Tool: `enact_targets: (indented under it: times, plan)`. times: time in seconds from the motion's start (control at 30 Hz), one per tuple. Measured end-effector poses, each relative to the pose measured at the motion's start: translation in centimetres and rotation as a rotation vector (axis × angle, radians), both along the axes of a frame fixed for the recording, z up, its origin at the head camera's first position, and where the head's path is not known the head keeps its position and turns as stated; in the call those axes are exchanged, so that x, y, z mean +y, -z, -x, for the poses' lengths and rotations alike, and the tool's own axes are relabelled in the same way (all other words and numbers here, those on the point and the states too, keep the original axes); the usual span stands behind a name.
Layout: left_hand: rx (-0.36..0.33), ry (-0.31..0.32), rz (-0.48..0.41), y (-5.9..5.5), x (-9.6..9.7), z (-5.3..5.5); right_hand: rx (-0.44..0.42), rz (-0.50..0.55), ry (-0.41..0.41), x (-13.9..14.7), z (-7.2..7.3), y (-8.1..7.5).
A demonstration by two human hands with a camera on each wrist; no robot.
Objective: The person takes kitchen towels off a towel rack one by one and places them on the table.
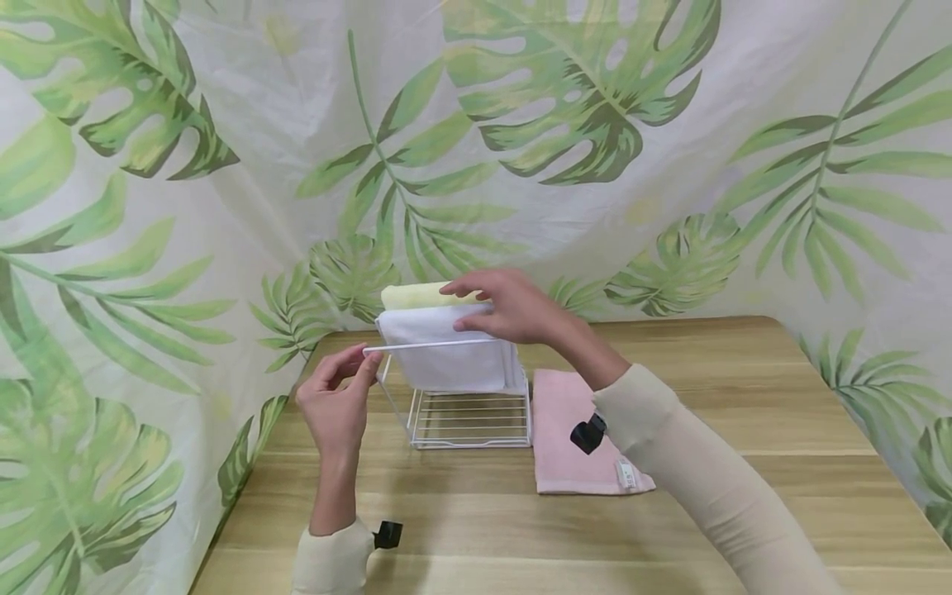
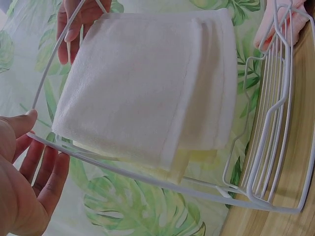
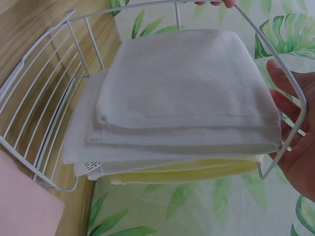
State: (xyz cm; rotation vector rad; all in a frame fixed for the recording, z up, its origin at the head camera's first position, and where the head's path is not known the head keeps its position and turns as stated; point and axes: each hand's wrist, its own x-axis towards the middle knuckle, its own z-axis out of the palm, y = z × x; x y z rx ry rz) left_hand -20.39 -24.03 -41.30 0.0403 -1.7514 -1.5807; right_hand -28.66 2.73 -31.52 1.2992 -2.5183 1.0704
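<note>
I am viewing a folded white towel (image 1: 449,369) standing upright in the upper part of a white wire rack (image 1: 470,446), at about seven o'clock from the head view's centre; the rack's front top bar is crossing before it, presumably keeping the layers from slumping forward. The towel is looking soft and plain, stitched hems showing along its stacked edges, beside a small printed tag (image 3: 92,166); I cannot tell whether all the layers belong to one cloth. At its eight o'clock, the left hand (image 1: 338,397) is pinching the bar's corner, probably to steady the light frame. At two o'clock, the right hand (image 1: 513,307) is arching over the top edge, thumb and fingers parted, seemingly to span the towels' thickness; contact is remaining unclear. A yellow towel (image 1: 416,297) is rising behind, toward eleven o'clock; a pink towel (image 1: 561,438) is lying at four o'clock on the table (image 1: 788,430), apparently within easy reach.
</note>
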Motion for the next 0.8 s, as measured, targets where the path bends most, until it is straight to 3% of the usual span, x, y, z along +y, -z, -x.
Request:
enact_targets:
  times: [0.4,0.8]
  plan:
    - [-0.002,0.015,-0.007,-0.1,0.1,-0.1,-0.041,-0.081,0.023,-1.3,0.9,0.5]
    - [0.004,0.028,-0.016,0.1,0.2,0.1,-0.082,-0.134,0.131,-1.6,1.0,1.1]
